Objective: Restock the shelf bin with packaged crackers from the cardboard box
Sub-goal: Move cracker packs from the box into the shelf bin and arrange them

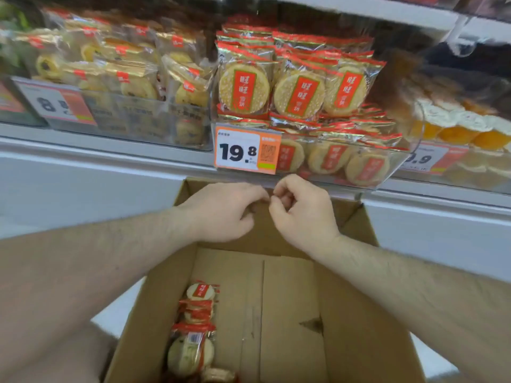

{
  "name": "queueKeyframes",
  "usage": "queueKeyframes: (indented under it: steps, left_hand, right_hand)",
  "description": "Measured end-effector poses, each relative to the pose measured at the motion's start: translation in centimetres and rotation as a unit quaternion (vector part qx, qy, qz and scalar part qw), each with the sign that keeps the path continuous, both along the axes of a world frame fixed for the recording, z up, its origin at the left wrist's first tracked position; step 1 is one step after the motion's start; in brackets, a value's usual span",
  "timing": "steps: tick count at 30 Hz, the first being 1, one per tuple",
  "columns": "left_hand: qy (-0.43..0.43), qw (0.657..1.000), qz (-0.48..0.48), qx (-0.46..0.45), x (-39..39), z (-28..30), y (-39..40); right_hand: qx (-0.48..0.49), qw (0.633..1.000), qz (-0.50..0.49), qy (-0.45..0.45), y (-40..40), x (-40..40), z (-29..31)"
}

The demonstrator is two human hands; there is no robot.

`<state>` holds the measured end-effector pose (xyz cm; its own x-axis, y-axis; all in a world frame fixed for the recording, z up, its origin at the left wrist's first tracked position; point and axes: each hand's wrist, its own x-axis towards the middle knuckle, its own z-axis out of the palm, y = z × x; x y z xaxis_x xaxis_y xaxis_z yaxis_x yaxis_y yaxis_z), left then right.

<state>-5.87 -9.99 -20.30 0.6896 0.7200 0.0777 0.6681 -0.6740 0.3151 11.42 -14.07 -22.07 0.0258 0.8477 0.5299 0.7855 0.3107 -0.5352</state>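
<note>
Whether the left hand [224,211] and right hand [301,214] hold anything is hard to make out: both have loosely curled fingers meeting tip to tip, and nothing shows between them. The far wall of the cardboard box [290,313] is partly hidden behind them. Just above the hands sits the clear shelf bin [387,172], piled with packaged crackers [300,95], its price tag [246,153] at the front left corner. Well below the hands, a few cracker packs [197,319] lie along the box's left side, the lowest cut off by the frame. Other snack bins [132,111] flank the white shelf [83,150].
</note>
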Motion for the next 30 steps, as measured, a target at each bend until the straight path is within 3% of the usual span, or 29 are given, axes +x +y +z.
queueKeyframes:
  steps: [6, 11, 14, 20, 25, 27, 30]
  left_hand:
    - [0.162, 0.97, 0.045, -0.174, -1.7, -2.1, 0.4]
    - [0.131, 0.961, 0.088, -0.228, -2.5, -2.8, 1.6]
    - [0.126, 0.948, 0.111, -0.27, -2.6, -3.4, 2.2]
    - [0.121, 0.929, 0.141, -0.319, -2.5, -4.3, 2.5]
    - [0.108, 0.909, 0.166, -0.366, -2.4, -4.4, 2.2]
    - [0.074, 0.888, 0.211, -0.402, -2.9, -4.4, 2.5]
    - [0.031, 0.829, 0.293, -0.476, -3.4, -4.4, 2.5]
  right_hand:
    - [-0.243, 0.969, 0.045, -0.011, 0.3, -3.3, -12.3]
    - [-0.428, 0.899, 0.082, -0.035, -0.5, -7.5, -20.7]
    - [-0.484, 0.868, 0.091, -0.055, -1.1, -9.8, -24.2]
    - [-0.517, 0.852, 0.048, -0.057, -1.1, -12.0, -27.9]
    - [-0.444, 0.889, 0.067, -0.088, -1.1, -11.1, -27.4]
    - [-0.416, 0.902, 0.08, -0.088, -0.7, -9.6, -26.4]
    - [-0.374, 0.921, 0.088, -0.065, -0.3, -7.2, -24.0]
